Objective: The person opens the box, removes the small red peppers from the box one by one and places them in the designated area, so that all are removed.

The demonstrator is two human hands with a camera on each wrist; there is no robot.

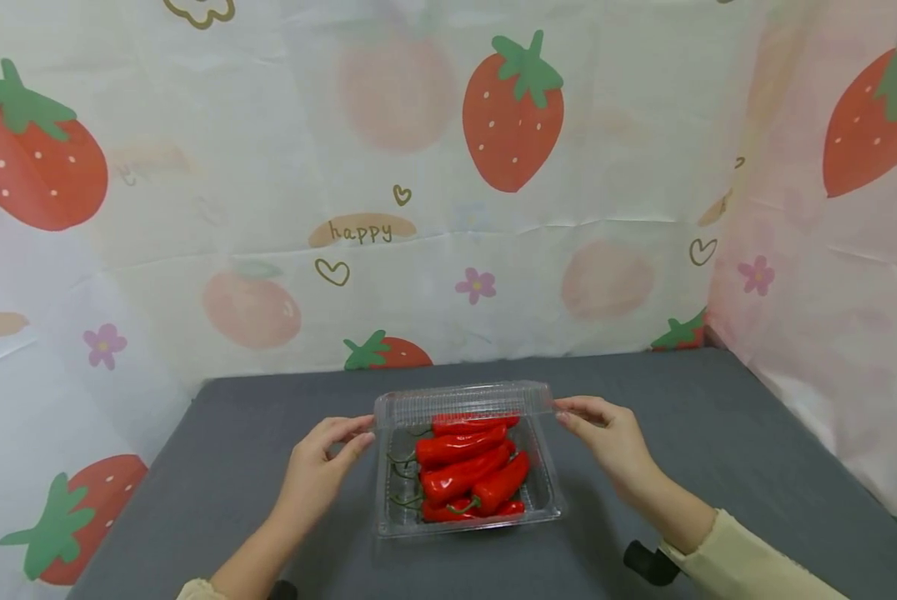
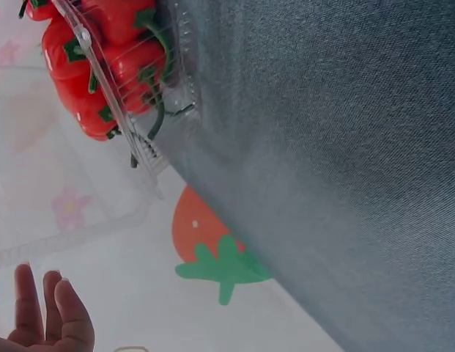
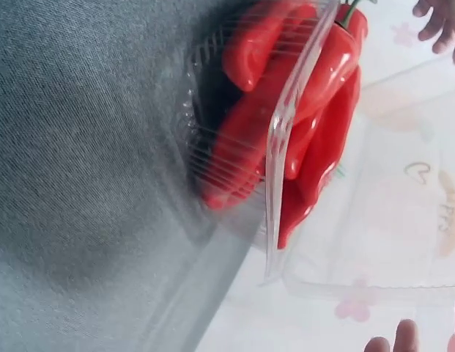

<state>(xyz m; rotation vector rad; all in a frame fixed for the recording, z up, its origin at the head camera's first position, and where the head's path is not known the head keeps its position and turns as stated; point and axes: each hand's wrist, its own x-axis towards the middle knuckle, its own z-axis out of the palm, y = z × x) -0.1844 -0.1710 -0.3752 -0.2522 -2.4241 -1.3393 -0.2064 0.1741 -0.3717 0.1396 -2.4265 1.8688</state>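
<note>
A clear plastic clamshell box (image 1: 388, 518) sits in the middle of the table, heaped with several glossy red peppers (image 1: 459, 475) with green stems. Its ribbed lid (image 1: 411, 410) stands raised and tilted at the far side. My left hand (image 1: 315, 467) pinches the lid's left corner between thumb and fingers. At the opposite corner, my right hand (image 1: 619, 442) pinches the lid in the same way. The left wrist view shows left fingertips (image 2: 68, 308) by the see-through lid's edge; right fingertips (image 3: 405, 337) show beside it in the right wrist view.
A dark grey cloth (image 1: 283, 404) covers the table. Behind it hangs a pale curtain (image 1: 418, 300) printed with strawberries, hearts and flowers, which continues along both sides. A black device (image 1: 649, 562) sits at my right wrist, by the cream sleeve (image 1: 741, 562).
</note>
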